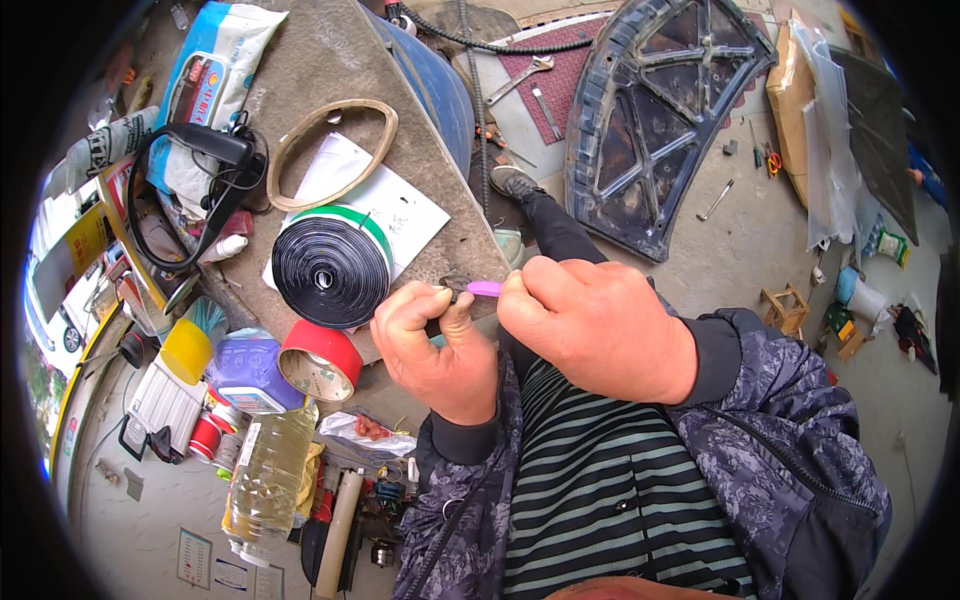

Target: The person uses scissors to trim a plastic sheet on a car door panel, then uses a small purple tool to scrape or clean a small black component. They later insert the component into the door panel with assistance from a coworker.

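While hands (595, 325) hover, grey-brown slab (425, 150), cluttered grey floor (720, 250)

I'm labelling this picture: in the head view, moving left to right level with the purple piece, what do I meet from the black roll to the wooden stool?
Black roll → left hand → purple piece → right hand → wooden stool.

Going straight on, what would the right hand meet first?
The right hand would likely meet the small dark object in the left hand, beyond the slim purple piece between them; depth is unclear.
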Available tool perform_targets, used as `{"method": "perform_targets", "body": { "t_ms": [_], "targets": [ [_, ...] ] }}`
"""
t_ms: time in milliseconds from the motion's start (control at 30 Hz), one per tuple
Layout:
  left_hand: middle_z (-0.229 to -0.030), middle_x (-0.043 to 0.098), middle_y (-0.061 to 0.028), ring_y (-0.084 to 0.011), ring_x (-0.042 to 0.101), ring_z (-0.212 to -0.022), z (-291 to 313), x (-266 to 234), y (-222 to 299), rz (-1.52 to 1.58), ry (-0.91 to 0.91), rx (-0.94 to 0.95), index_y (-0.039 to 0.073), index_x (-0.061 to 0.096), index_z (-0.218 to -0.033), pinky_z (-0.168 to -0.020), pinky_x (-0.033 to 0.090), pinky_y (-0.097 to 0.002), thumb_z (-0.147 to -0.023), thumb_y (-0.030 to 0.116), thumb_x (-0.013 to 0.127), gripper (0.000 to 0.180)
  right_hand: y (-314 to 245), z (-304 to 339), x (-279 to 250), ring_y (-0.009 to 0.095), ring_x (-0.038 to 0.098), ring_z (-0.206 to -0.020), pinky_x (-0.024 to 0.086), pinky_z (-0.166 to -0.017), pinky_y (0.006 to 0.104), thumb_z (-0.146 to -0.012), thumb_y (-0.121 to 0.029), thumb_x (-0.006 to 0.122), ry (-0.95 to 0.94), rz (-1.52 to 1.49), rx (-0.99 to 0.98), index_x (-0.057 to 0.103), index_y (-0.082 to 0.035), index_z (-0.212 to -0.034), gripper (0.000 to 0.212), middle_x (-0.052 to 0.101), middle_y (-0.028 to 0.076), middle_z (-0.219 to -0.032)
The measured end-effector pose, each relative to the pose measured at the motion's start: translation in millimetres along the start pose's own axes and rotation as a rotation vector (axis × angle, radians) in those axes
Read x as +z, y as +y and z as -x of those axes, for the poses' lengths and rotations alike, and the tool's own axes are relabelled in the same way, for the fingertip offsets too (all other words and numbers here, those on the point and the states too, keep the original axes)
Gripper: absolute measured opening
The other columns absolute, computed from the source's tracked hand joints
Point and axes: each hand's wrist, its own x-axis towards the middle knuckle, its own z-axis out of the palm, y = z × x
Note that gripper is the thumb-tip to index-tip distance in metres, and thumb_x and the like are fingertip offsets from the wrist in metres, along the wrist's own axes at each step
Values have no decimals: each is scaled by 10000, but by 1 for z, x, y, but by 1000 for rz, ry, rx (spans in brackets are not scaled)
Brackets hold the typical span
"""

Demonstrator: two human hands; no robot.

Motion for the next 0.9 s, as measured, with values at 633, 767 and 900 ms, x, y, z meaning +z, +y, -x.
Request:
{"method": "perform_targets", "body": {
  "t_ms": [633,767,900],
  "targets": [
    [-1001,731,-70,-291,686,-910,-3,-3,2,-10,-34,14,107,648,-1050,-838,515,-415,-912,104,898,286,5,-1,6,182,676,-679,545,-547,334,-842,-173,731,76,-15,-7,607,-131,-988,196,543,28,-850],
    [-1001,727,-74,-295,685,-912,-3,-3,1,-22,-29,15,102,649,-1044,-837,519,-419,-908,99,900,285,4,-2,8,185,688,-687,550,-541,340,-845,-165,730,67,-4,3,610,-134,-994,194,549,29,-855],
    [-998,721,-76,-302,681,-918,-3,-1,0,-14,-16,18,95,647,-1040,-838,524,-424,-907,91,897,283,4,-2,10,193,694,-693,554,-536,348,-847,-156,731,82,-38,15,613,-135,-1008,201,559,29,-865]
  ]
}}
